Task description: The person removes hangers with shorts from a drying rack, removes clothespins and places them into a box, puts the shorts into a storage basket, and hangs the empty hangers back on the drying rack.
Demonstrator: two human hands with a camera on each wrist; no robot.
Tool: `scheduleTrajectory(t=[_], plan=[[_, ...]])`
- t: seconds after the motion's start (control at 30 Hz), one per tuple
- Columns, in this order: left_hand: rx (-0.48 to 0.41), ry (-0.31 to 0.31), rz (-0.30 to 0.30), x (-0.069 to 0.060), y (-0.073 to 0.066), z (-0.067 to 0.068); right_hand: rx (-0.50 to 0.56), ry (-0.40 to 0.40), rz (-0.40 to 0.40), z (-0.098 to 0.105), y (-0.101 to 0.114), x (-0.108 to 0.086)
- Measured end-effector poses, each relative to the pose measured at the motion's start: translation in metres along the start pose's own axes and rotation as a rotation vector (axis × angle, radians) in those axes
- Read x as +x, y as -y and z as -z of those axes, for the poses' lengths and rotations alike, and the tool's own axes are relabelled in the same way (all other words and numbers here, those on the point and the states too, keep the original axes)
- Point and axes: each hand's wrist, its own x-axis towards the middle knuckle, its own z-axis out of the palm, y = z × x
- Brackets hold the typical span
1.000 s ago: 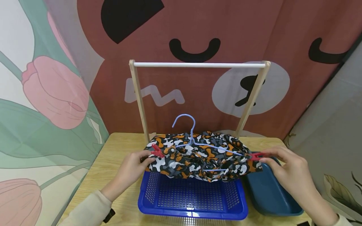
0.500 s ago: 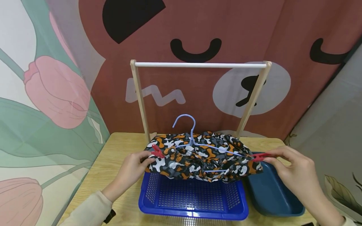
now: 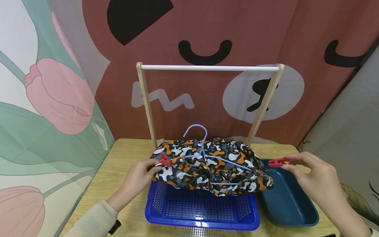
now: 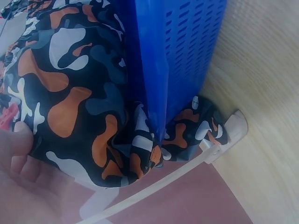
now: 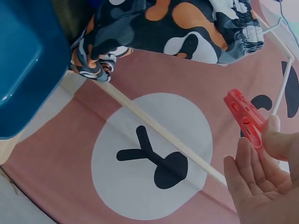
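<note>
The camouflage-patterned cloth point(image 3: 219, 164) lies bunched over the back of the blue basket, a light-blue hanger point(image 3: 204, 138) set in it with its hook up. At the cloth's left end the left hand point(image 3: 137, 181) holds a red clothespin point(image 3: 165, 160) that sits on the cloth. The right hand point(image 3: 318, 177) pinches another red clothespin point(image 3: 277, 162) between thumb and fingers, apart from the cloth and above the teal bin. In the right wrist view this clothespin point(image 5: 245, 116) touches no cloth.
The blue mesh basket point(image 3: 201, 225) stands at the table's front middle, with the teal bin point(image 3: 291, 197) to its right. Behind the cloth rises a wooden rack with a white bar point(image 3: 207, 68). A printed curtain point(image 3: 207, 108) hangs at the back.
The right hand has moved right with its clothespin, which has come off the cloth and hanger. The hanger has sunk a little and shifted slightly right. The left hand has barely moved.
</note>
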Motion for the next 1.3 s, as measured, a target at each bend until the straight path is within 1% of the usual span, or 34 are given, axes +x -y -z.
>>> scheduleTrajectory(t=[0.17, 0.3, 0.43, 0.6, 0.73, 0.9, 1.0, 1.1, 1.23, 1.3], plan=[[-0.028, -0.011, 0.008, 0.000, 0.002, 0.000, -0.036, 0.085, -0.028, 0.000, -0.013, -0.001], [-0.040, -0.013, 0.026, -0.001, 0.003, 0.000, -0.052, 0.186, -0.081, -0.001, -0.024, 0.001], [-0.036, -0.016, 0.046, -0.002, 0.004, 0.000, -0.071, 0.275, -0.112, -0.004, -0.035, 0.004], [-0.027, -0.022, 0.049, -0.002, 0.005, 0.001, -0.097, 0.404, -0.170, -0.009, -0.048, 0.010], [-0.028, -0.020, 0.053, -0.002, 0.005, 0.001, -0.093, 0.504, -0.218, -0.016, -0.059, 0.015], [-0.025, -0.020, 0.051, -0.001, 0.005, 0.000, -0.088, 0.602, -0.247, -0.029, -0.071, 0.020], [-0.024, -0.019, 0.051, -0.001, 0.005, 0.000, -0.087, 0.667, -0.265, -0.037, -0.077, 0.019], [-0.029, -0.018, 0.056, -0.001, 0.005, 0.000, -0.079, 0.711, -0.261, -0.048, -0.083, 0.014], [-0.038, -0.017, 0.058, -0.001, 0.005, 0.000, -0.067, 0.726, -0.224, -0.062, -0.094, 0.006], [-0.038, -0.020, 0.057, -0.001, 0.005, -0.001, -0.066, 0.743, -0.218, -0.068, -0.100, 0.003]])
